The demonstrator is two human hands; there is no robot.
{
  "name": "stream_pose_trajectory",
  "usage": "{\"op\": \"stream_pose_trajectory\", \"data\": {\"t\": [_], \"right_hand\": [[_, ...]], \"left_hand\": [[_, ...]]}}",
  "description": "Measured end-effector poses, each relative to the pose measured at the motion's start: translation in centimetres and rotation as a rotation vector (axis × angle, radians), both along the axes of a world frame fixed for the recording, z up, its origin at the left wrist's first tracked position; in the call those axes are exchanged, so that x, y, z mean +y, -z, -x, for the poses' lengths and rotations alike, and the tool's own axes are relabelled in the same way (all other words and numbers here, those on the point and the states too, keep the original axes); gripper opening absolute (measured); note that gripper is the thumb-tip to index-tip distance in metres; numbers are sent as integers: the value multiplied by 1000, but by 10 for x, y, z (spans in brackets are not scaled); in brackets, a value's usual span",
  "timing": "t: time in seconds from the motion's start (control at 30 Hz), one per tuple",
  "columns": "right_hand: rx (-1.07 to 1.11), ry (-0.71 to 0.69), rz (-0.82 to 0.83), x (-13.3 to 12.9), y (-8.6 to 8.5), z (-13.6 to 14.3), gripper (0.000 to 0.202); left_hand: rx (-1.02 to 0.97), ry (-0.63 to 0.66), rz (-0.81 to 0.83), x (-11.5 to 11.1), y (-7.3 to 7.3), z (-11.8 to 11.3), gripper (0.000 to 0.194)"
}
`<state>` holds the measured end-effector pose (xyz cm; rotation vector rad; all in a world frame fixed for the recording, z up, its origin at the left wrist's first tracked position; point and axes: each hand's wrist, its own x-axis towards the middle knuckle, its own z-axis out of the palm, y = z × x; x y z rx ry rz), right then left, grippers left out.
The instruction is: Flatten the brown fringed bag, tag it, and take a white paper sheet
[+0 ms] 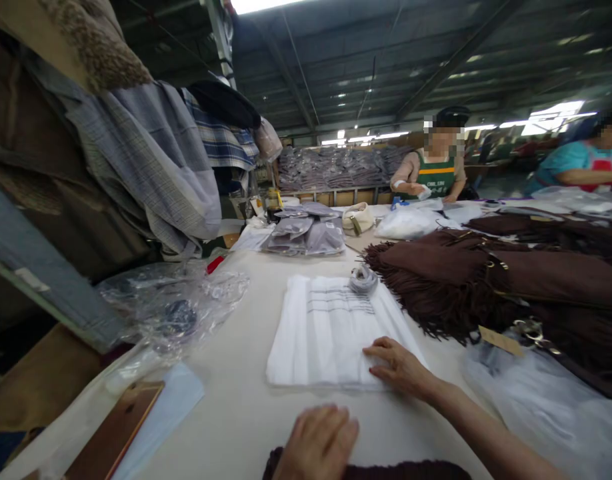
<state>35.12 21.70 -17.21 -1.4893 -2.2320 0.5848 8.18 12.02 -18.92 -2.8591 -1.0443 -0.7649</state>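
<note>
My right hand (399, 368) lies on the lower right corner of a flat stack of white plastic bags (331, 333) with dark printed lines, its fingers stretched out and a little apart. At the bottom edge, my left hand (320, 441) is somewhat blurred, fingers extended over a dark brown fabric piece (406, 471) that is mostly out of view. A small grey roll (363, 280) sits on the far right part of the bag stack.
Dark brown fringed garments (466, 273) lie piled on the right, beside clear plastic (541, 400). Packed grey bundles (306, 230) sit farther back. Left are crumpled plastic (181, 300) and a phone (116, 430). Clothes (151, 147) hang above. A person in a green apron (436, 177) stands across the table.
</note>
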Motion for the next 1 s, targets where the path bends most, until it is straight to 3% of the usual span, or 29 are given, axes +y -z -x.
{"op": "stream_pose_trajectory", "data": {"t": [0.13, 0.27, 0.43, 0.53, 0.67, 0.8, 0.87, 1.0], "right_hand": [[99, 91, 83, 16, 11, 2, 26], [101, 101, 117, 29, 5, 3, 25], [11, 138, -97, 16, -8, 12, 34], [-82, 93, -273, -1, -10, 16, 34], [-217, -30, -477, -23, -5, 4, 36], [-555, 168, -800, -43, 3, -22, 42], [-643, 233, -828, -53, 4, -31, 37], [-699, 210, -843, -74, 3, -35, 40]], "left_hand": [[-23, -143, -46, 63, -14, -20, 55], [151, -286, 78, 94, -22, -48, 64], [308, -351, 121, 106, -48, -61, 13], [378, -387, 100, 110, -58, -47, 24], [419, -494, 97, 108, -66, -10, 31], [373, -608, 114, 98, -75, 28, 32], [312, -655, 139, 90, -78, 41, 30], [105, -750, 249, 70, -77, 53, 27]]}}
